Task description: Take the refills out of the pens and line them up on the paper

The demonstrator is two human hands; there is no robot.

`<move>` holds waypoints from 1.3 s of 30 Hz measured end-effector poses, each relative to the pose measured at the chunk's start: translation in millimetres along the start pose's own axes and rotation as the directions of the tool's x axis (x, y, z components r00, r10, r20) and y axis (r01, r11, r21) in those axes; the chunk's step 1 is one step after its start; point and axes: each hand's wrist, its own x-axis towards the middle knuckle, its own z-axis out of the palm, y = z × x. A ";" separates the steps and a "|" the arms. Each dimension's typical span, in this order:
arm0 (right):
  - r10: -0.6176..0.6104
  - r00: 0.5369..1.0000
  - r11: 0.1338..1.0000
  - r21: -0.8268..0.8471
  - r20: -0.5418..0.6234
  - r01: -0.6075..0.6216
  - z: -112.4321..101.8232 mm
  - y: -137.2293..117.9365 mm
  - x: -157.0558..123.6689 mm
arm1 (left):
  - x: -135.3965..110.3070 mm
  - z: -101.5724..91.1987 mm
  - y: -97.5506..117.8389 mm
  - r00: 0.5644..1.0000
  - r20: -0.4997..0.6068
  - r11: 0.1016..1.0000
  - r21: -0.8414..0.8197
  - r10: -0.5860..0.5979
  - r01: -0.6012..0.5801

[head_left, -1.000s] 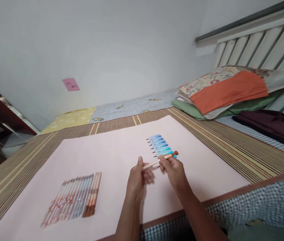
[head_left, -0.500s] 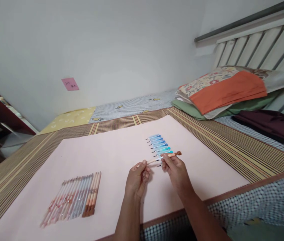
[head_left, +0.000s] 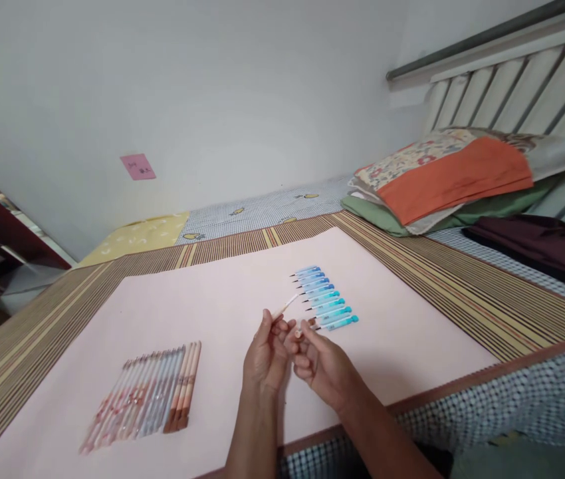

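Both my hands meet above the pink sheet (head_left: pixel 223 306), near its front edge. My left hand (head_left: pixel 265 352) pinches a thin pale pen refill (head_left: pixel 285 307) that points up and away to the right. My right hand (head_left: pixel 320 359) is closed on a short brownish pen piece (head_left: pixel 300 331), its fingertips touching the left hand's. Just beyond my hands lies a tidy row of several blue pens (head_left: pixel 325 298), tips to the left. At the sheet's front left sits a second row of several pale and tan pens (head_left: pixel 150 396).
The sheet lies on a striped woven mat (head_left: pixel 462 279) on a bed with checked bedding. Folded pillows and blankets (head_left: pixel 442 179) and a dark cloth (head_left: pixel 536 243) are stacked at the right by the slatted headboard. A pink note (head_left: pixel 137 166) is stuck on the wall.
The tan pen held level between both hands has come apart: my left hand now holds the thin refill tilted upward, and my right hand has drawn back toward me with the other piece.
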 end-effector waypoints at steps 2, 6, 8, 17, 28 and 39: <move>0.064 0.998 0.998 -0.017 0.005 -0.063 6.1 10.3 -0.7 | -2.2 0.5 1.6 0.999 0.013 0.999 0.021 -0.040 0.040; 0.126 0.992 0.986 -0.110 0.012 -0.124 10.6 21.0 -0.7 | -2.1 -3.7 0.7 0.995 0.009 0.991 0.093 -0.099 0.098; 0.124 0.991 0.970 -0.219 0.056 -0.108 7.8 19.9 -1.1 | 0.2 -6.9 -0.8 0.994 0.035 0.989 0.113 -0.103 0.099; -0.598 0.800 0.663 -0.589 -0.045 0.462 -14.2 -29.3 -2.1 | 4.0 -7.8 -6.6 0.994 0.109 0.986 0.163 -0.032 0.014; -0.695 0.715 0.590 -0.628 -0.075 0.508 -19.1 -39.3 -8.3 | -1.2 -1.5 -7.2 0.998 0.056 0.968 0.249 -0.027 0.012; -0.683 0.728 0.595 -0.624 -0.061 0.506 -22.6 -38.4 -5.8 | 0.4 -3.0 -7.4 0.991 0.124 0.977 0.211 -0.039 0.012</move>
